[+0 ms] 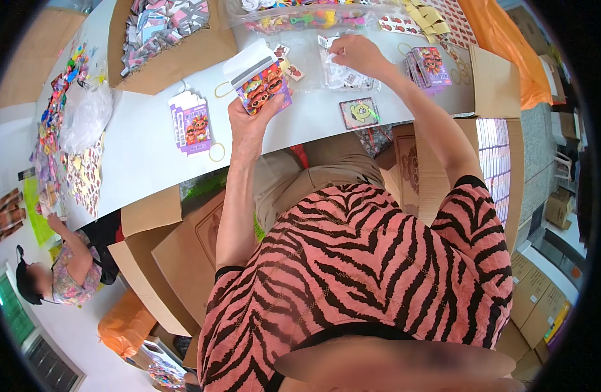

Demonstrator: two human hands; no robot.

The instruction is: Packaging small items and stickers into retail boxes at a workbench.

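My left hand (253, 121) is closed round a small purple and orange printed carton (261, 88), whose white top flap stands up. Over a pile of small white packets (347, 77), my right hand (362, 55) has its fingers pinched together; what lies between the fingertips is too small to make out. Left of my left hand lies a stack of flattened purple cartons (194, 127). Several filled purple cartons (432, 65) are bundled at the right. A square card with a green cartoon figure (360, 112) rests near the table's front edge.
An open cardboard box (215, 62) full of small printed pieces stands at the back left. Behind the packets is a clear bag of colourful small toys (307, 18). Rubber bands (217, 152) lie about. Another person (78, 271) works at the left; large cartons (143, 268) stand below the table.
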